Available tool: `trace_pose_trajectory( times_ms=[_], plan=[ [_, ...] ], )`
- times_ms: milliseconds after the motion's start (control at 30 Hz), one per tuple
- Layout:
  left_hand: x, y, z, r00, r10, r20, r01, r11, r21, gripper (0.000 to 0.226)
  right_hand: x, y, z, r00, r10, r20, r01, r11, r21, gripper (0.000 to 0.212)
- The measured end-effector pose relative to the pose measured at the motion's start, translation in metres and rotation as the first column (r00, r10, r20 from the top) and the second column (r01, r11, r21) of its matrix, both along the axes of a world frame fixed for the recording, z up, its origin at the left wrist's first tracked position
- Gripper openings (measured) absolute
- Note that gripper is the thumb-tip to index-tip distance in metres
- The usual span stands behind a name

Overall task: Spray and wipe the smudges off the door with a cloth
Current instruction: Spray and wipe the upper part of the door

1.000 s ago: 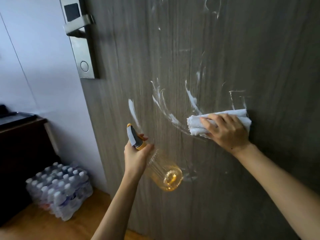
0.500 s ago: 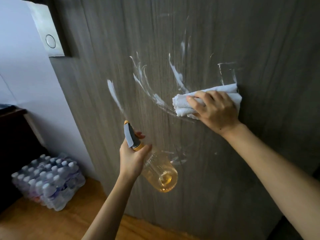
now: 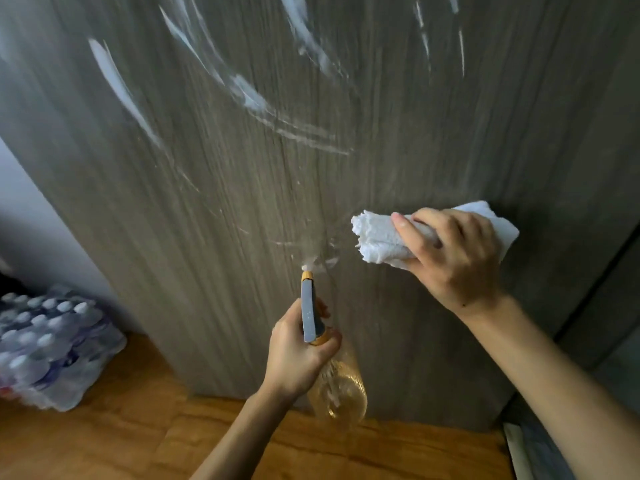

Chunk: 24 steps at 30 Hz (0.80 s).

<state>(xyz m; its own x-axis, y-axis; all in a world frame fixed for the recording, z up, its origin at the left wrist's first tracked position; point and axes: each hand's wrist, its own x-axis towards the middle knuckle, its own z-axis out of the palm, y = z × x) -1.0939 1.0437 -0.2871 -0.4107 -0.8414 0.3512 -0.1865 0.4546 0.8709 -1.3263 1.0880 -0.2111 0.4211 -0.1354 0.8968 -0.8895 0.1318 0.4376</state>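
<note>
Fingers (image 3: 420, 221) of the right hand (image 3: 457, 258) clamp a folded white cloth (image 3: 384, 240) against the grey door (image 3: 398, 168). At its seven o'clock, the left hand (image 3: 294, 351) grips a spray bottle (image 3: 341, 389) of amber liquid, nozzle aimed at the door. White smudges (image 3: 252, 98) streak the wood at twelve o'clock. Bottled water (image 3: 52, 344) sits on the floor (image 3: 104, 438).

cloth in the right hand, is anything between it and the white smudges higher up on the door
Nothing visible. The cloth, gripped in the right hand, lies against the door, and only bare door surface separates it from the white smudges above-left. The spray bottle in the left hand sits lower, outside that path.
</note>
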Motion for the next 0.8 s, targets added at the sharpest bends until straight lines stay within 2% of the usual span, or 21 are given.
trace_pose_trajectory(
  times_ms=[200, 300, 433, 633, 800],
  plan=[
    [0.005, 0.015, -0.024, 1.000, 0.003, -0.019, -0.003, 1.000, -0.004, 0.022, 0.006, 0.033, -0.025, 0.998, -0.013, 0.057, 0.013, 1.000, 0.002, 0.035],
    [0.010, 0.022, -0.035, 0.999, -0.041, -0.008, 0.041, 0.998, -0.045, 0.035, 0.015, 0.045, -0.035, 0.994, 0.017, 0.106, -0.020, 0.999, 0.033, 0.033],
    [0.022, 0.026, -0.060, 0.992, -0.066, 0.103, 0.084, 0.980, -0.181, 0.052, 0.024, 0.062, -0.063, 0.985, 0.023, 0.170, -0.042, 0.993, 0.110, 0.033],
    [0.042, 0.041, -0.133, 0.982, -0.042, 0.186, 0.076, 0.981, -0.180, 0.060, 0.040, 0.091, -0.130, 0.972, 0.023, 0.236, -0.103, 0.938, 0.331, 0.029],
    [0.046, 0.060, -0.201, 0.960, -0.032, 0.279, 0.055, 0.996, -0.075, 0.070, 0.050, 0.106, -0.201, 0.973, -0.038, 0.228, -0.103, 0.812, 0.575, 0.032]
  ],
)
